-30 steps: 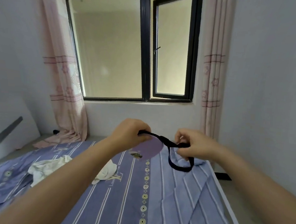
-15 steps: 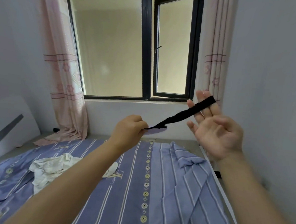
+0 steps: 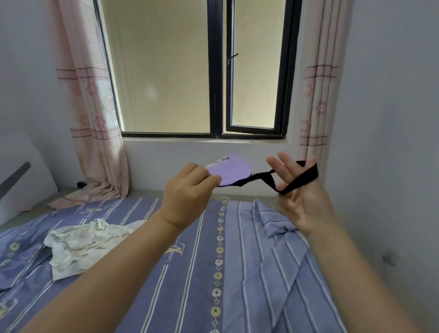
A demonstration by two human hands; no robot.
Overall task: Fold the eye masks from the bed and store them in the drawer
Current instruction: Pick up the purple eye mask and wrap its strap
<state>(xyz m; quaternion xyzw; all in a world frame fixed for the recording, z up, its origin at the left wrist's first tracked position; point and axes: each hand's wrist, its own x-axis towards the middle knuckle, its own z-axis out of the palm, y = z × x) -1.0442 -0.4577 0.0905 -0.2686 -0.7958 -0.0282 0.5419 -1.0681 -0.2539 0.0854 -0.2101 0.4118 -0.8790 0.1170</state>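
Observation:
I hold a lilac eye mask point(image 3: 230, 170) up in the air above the bed point(image 3: 206, 269). My left hand point(image 3: 187, 195) pinches the mask's near edge between thumb and fingers. The mask's black elastic strap point(image 3: 296, 181) stretches to the right and loops around the spread fingers of my right hand point(image 3: 300, 195), whose palm faces me. The drawer is not in view.
A crumpled white cloth point(image 3: 83, 245) lies on the left of the blue striped bedsheet. A bunched fold of sheet point(image 3: 274, 219) rises near the right wall. Behind the bed are a dark-framed window point(image 3: 215, 62) and pink curtains point(image 3: 87, 105). A white panel point(image 3: 7, 177) leans at the left.
The lilac pad has come into sight beyond my left hand. My right hand dropped lower, and the strap now wraps around its fingers instead of lying across the fingertips.

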